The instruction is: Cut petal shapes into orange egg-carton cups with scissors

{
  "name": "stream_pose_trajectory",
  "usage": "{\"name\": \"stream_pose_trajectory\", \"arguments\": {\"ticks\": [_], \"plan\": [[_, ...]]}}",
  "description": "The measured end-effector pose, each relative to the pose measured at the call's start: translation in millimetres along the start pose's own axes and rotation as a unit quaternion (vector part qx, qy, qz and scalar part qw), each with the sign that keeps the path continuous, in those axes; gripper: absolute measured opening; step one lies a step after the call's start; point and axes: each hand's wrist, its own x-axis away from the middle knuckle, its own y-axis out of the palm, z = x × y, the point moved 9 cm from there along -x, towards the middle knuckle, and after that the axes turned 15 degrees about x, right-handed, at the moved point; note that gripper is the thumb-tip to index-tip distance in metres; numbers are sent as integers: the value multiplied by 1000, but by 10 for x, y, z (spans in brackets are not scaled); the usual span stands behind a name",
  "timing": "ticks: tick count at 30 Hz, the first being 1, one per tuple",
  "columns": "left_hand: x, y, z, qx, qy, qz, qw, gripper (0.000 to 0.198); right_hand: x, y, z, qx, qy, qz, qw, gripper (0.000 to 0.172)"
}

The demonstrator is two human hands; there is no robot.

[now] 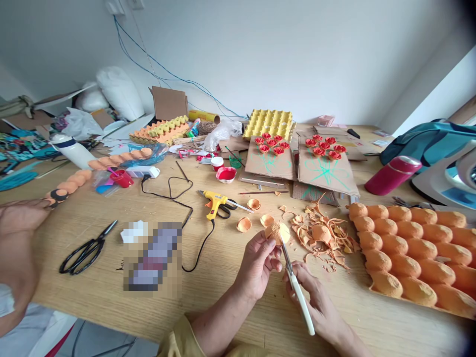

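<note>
Between the fingers of my left hand is an orange egg-carton cup, cut loose from its tray. My right hand grips white-handled scissors, whose blades meet the cup's right edge. Whether the blades are parted is hard to make out. Several trimmed cups, such as this one, lie just beyond my left hand. A heap of orange carton scraps spreads to the right, with a rounded piece in its midst. An uncut orange egg tray lies upside down at the far right.
A yellow glue gun trails a black cord. Black scissors and a blurred-out object lie left. Cardboard panels bear red flowers. A bowl of red paint and a pink bottle stand behind. Another person's arm rests at left.
</note>
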Motion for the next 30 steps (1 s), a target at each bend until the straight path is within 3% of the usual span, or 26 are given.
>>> {"name": "stream_pose_trajectory", "arguments": {"ticks": [14, 30], "plan": [[5, -21, 9, -18, -5, 18, 1000, 35, 14, -64, -42, 23, -1, 42, 999, 31], [-33, -75, 18, -20, -7, 34, 999, 36, 59, -38, 23, 34, 31, 41, 998, 31]]}}
